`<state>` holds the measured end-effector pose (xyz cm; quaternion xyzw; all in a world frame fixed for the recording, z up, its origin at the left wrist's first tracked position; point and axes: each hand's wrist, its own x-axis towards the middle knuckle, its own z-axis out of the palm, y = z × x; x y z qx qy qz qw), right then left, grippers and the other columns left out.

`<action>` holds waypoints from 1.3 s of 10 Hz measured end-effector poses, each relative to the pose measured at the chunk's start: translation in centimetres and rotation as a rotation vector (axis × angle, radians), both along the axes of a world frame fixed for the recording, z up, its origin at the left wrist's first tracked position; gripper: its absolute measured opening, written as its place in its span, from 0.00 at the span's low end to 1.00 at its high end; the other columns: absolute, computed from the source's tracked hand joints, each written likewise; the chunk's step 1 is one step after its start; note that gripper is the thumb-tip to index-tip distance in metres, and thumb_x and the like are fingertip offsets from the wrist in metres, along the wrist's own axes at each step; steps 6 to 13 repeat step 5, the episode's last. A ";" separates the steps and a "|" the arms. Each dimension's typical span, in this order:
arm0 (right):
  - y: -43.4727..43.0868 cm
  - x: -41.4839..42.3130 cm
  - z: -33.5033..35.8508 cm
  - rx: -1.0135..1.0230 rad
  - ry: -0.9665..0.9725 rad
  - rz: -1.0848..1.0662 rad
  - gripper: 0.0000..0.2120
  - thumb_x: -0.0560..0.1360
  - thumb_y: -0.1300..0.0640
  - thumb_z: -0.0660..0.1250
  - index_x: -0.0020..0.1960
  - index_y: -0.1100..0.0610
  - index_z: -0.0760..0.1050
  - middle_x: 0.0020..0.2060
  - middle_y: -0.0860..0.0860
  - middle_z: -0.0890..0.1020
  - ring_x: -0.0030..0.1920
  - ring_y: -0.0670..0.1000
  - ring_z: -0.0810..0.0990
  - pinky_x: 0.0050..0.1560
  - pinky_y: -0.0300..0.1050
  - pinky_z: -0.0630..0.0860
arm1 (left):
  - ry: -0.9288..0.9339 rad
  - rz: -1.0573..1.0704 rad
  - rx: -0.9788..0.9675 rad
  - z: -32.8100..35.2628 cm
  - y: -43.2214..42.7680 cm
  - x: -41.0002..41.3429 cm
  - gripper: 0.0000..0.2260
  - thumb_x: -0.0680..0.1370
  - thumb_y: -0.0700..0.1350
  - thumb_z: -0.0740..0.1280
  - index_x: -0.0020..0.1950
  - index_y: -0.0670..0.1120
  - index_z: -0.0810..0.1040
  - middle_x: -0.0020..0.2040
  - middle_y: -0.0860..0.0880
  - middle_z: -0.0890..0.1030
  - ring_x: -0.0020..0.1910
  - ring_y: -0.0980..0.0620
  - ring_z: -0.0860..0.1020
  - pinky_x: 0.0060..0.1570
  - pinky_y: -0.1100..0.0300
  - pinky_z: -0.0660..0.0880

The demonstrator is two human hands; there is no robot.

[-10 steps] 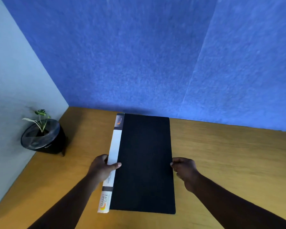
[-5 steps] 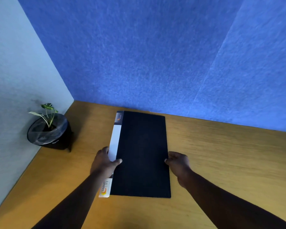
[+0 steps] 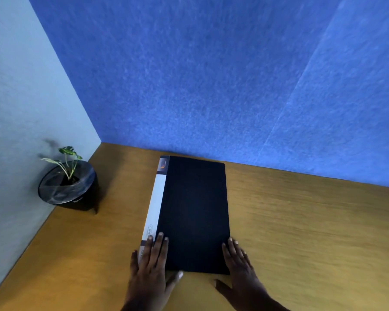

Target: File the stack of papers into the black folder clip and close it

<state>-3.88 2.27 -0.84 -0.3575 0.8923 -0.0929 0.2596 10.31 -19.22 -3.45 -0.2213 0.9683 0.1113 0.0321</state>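
Observation:
A black folder (image 3: pixel 195 212) with a white-labelled spine along its left side lies closed and flat on the wooden desk (image 3: pixel 301 232), its far end close to the blue wall. My left hand (image 3: pixel 151 272) lies flat on its near left corner, fingers stretched over the spine and cover, thumb at the near edge. My right hand (image 3: pixel 240 268) rests flat at the near right corner, fingertips touching the cover's edge. No loose papers are visible; the clip inside is hidden.
A small plant in a black pot (image 3: pixel 70 189) stands at the desk's left, against the grey side wall (image 3: pixel 20 108). A blue felt partition (image 3: pixel 211 75) closes the back. Bare wood stretches to the right of the folder.
The folder has slid away from me toward the blue wall. Both hands have shifted from its side edges down to its near corners and flattened out.

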 end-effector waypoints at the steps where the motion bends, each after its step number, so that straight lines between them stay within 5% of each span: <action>1: -0.7 -0.2 0.2 -0.003 -0.006 0.036 0.53 0.61 0.22 0.39 0.78 0.50 0.33 0.74 0.46 0.30 0.76 0.48 0.30 0.75 0.42 0.35 | -0.017 0.008 -0.031 -0.3 -1.9 -0.1 0.39 0.76 0.72 0.48 0.76 0.47 0.65 0.77 0.49 0.64 0.80 0.54 0.41 0.72 0.45 0.49; 2: -1.2 -0.5 0.7 -0.004 -0.020 0.041 0.51 0.63 0.22 0.42 0.78 0.48 0.34 0.76 0.45 0.32 0.76 0.48 0.31 0.75 0.44 0.37 | -0.048 0.005 -0.047 -0.2 -2.8 0.0 0.38 0.76 0.71 0.47 0.77 0.47 0.64 0.77 0.48 0.65 0.79 0.54 0.39 0.68 0.44 0.53; 4: 0.1 -1.1 2.2 -0.123 -0.051 -0.116 0.42 0.75 0.41 0.63 0.78 0.46 0.40 0.77 0.40 0.40 0.77 0.43 0.38 0.73 0.43 0.47 | -0.012 0.065 -0.080 1.5 -0.7 -0.8 0.39 0.76 0.70 0.50 0.75 0.42 0.67 0.75 0.43 0.68 0.76 0.45 0.59 0.73 0.44 0.43; 5: 2.2 -1.6 2.7 -0.193 0.011 -0.224 0.38 0.76 0.44 0.64 0.78 0.47 0.48 0.79 0.42 0.49 0.78 0.43 0.44 0.74 0.45 0.53 | 0.120 -0.016 -0.096 1.8 2.0 -2.0 0.39 0.77 0.70 0.51 0.76 0.41 0.62 0.76 0.43 0.67 0.77 0.47 0.58 0.74 0.49 0.44; 13: 2.2 -1.6 2.7 -0.193 0.011 -0.224 0.38 0.76 0.44 0.64 0.78 0.47 0.48 0.79 0.42 0.49 0.78 0.43 0.44 0.74 0.45 0.53 | 0.120 -0.016 -0.096 1.8 2.0 -2.0 0.39 0.77 0.70 0.51 0.76 0.41 0.62 0.76 0.43 0.67 0.77 0.47 0.58 0.74 0.49 0.44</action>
